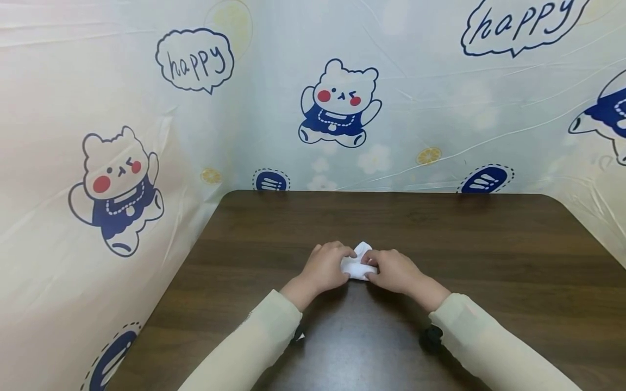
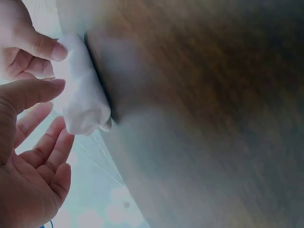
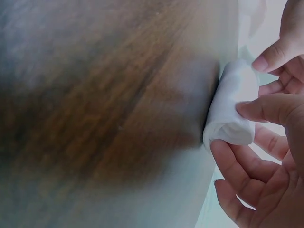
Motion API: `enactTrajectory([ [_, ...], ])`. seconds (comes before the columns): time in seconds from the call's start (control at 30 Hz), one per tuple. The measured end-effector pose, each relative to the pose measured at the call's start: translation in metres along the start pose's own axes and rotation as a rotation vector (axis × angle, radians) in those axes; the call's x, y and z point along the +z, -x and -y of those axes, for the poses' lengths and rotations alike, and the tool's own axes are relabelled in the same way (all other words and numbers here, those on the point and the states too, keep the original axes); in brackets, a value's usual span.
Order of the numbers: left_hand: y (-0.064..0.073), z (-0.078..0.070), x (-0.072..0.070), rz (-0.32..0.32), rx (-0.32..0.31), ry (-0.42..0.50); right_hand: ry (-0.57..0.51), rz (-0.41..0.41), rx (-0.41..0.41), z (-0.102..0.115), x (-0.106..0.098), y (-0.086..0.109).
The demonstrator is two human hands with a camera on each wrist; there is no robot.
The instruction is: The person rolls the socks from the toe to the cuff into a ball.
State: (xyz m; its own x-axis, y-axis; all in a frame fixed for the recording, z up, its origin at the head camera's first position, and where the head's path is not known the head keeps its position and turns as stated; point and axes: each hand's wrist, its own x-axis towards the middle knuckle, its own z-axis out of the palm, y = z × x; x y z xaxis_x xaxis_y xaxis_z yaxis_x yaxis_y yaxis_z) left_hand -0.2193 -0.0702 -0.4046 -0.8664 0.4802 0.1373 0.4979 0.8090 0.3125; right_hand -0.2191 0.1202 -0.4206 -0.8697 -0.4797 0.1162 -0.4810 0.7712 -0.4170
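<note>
Left hand (image 1: pixel 324 267) and right hand (image 1: pixel 396 271), both yours, pinch opposite ends of a rolled white cloth (image 1: pixel 358 269), its pointed corner (image 1: pixel 362 248) facing away from you, on a dark wooden table (image 1: pixel 489 260); behind, a backdrop (image 1: pixel 274 119) shows cartoon bears (image 1: pixel 340 96).

Between the left fingers (image 2: pixel 49 141) and the right fingers (image 3: pixel 235 172) lies a roll (image 1: pixel 357 267), one end at each set, both touching it. Its loose corner points away, beyond the fingers. Beneath them spreads the counter (image 1: pixel 508 255) (whether the roll rests fully on it is hard to tell), running out to the left and right of the fingers. Well behind them, past the counter's far edge, hangs a sheet (image 1: pixel 415 103), which also covers the left side. Before the fingers are the left sleeve (image 1: pixel 244 345) and right sleeve (image 1: pixel 499 345), well apart.
</note>
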Motion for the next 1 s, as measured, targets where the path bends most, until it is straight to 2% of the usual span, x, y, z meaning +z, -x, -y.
enactTrajectory([
  [0.37,0.002,-0.001,0.005,0.001,0.025,-0.048,-0.028,0.009,-0.009,-0.002,-0.002,0.0],
  [0.57,0.003,0.001,0.01,-0.02,0.083,-0.14,-0.051,0.017,0.008,-0.002,-0.002,0.0],
  [0.7,0.001,0.002,0.014,-0.027,0.096,-0.186,-0.056,0.008,0.021,-0.002,-0.002,0.0],
  [0.83,-0.001,0.004,0.017,-0.025,0.09,-0.199,-0.023,-0.017,0.035,-0.001,-0.001,0.002],
  [1.0,-0.005,0.005,0.016,0.0,0.082,-0.205,0.047,-0.093,0.011,0.0,-0.002,0.005],
])
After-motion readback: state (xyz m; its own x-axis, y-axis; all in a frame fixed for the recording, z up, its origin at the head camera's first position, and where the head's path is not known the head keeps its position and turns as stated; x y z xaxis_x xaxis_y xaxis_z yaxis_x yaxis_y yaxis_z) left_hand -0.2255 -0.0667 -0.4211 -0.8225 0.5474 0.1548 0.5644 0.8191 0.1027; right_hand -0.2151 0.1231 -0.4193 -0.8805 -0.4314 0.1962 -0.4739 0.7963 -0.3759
